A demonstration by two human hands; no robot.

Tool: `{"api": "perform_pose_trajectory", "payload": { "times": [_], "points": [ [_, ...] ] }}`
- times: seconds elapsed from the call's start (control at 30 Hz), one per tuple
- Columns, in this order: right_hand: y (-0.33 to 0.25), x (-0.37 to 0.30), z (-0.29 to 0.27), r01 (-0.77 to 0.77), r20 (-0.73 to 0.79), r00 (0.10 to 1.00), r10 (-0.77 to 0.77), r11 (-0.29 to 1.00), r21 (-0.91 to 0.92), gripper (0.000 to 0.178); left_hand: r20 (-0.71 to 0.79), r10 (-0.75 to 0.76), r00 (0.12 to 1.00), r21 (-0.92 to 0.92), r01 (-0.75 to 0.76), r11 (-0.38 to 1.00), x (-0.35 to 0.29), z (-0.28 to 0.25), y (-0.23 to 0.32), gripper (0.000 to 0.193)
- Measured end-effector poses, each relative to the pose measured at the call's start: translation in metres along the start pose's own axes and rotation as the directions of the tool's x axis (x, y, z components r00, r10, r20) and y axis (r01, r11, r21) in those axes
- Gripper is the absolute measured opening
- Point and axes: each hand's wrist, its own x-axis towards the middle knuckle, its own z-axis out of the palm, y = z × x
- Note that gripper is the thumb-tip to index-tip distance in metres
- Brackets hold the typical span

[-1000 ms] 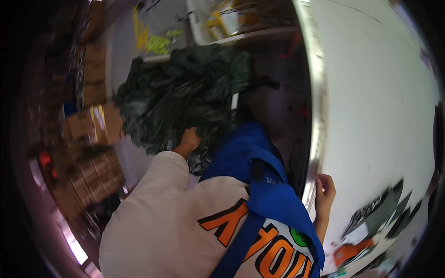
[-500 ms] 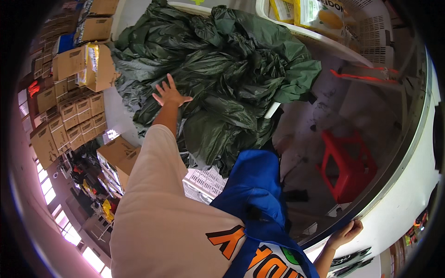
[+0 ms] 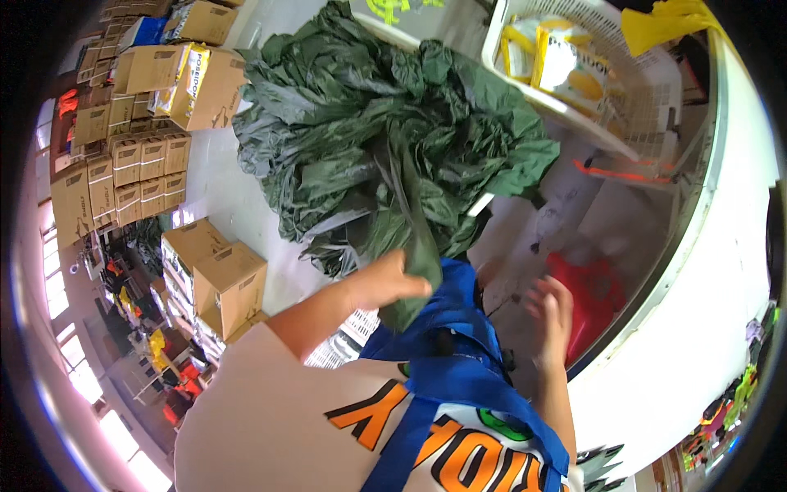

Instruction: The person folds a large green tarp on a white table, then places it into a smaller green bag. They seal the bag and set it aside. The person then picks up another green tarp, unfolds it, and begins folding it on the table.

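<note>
A big crumpled heap of thin, shiny dark green sheeting fills the upper middle. My left hand is closed around a strip of this sheeting, pulled up from the heap's near side toward my body. What kind of article the sheeting is, I cannot make out. My right hand hangs in the air beside the white table's edge, holding nothing. Its fingers look apart, though slightly blurred. Behind that hand stands a red plastic stool, partly covered by it.
A white table curves along my right side. At the far right, a white plastic basket holds yellow packages, with a yellow cloth near it. Cardboard boxes are stacked on the left; open cartons stand nearer.
My left hand has come back from the heap toward my body and taken hold of the green sheeting. My right hand has left the table edge and moved inward and forward.
</note>
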Motion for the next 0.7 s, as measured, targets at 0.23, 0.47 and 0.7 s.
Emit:
{"api": "perform_pose_trajectory", "payload": {
  "times": [0.23,0.47,0.7],
  "points": [
    [-0.001,0.117,0.151,-0.511,0.656,0.576,0.488,0.841,-0.178,0.06,0.332,0.298,0.895,0.35,-0.41,0.842,-0.007,0.066,-0.012,0.028],
    [-0.039,0.095,0.11,-0.049,0.552,0.79,0.266,0.925,-0.376,0.035,-0.311,0.551,0.774,0.654,-0.247,0.715,-0.003,-0.044,-0.013,0.057],
    [-0.14,-0.003,0.056,0.285,0.655,0.704,0.274,0.735,-0.614,0.049,-0.647,0.402,0.647,0.745,0.427,0.512,0.052,-0.166,-0.054,0.128]
  ]
}}
